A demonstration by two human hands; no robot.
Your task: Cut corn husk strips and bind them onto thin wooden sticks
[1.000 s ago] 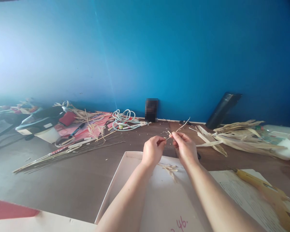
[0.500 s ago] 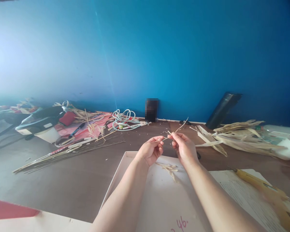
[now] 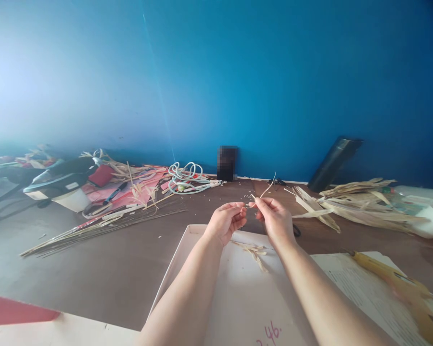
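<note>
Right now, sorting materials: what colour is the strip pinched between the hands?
Pale straw-beige strip, seen in the head view.

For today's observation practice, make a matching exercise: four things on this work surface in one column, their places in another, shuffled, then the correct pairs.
Things:
1. thin straw strip
2. coiled white cord
3. dried husk pile
4. small husk scraps

Places:
A. far right of the surface
B. in the white tray
C. pinched between left hand and right hand
D. near the blue wall, left of centre

Pairs: 1-C, 2-D, 3-A, 4-B

tray (image 3: 187, 269) front-ctr | sticks (image 3: 94, 230) L | husks (image 3: 353, 206) R | cord (image 3: 185, 179) behind
</note>
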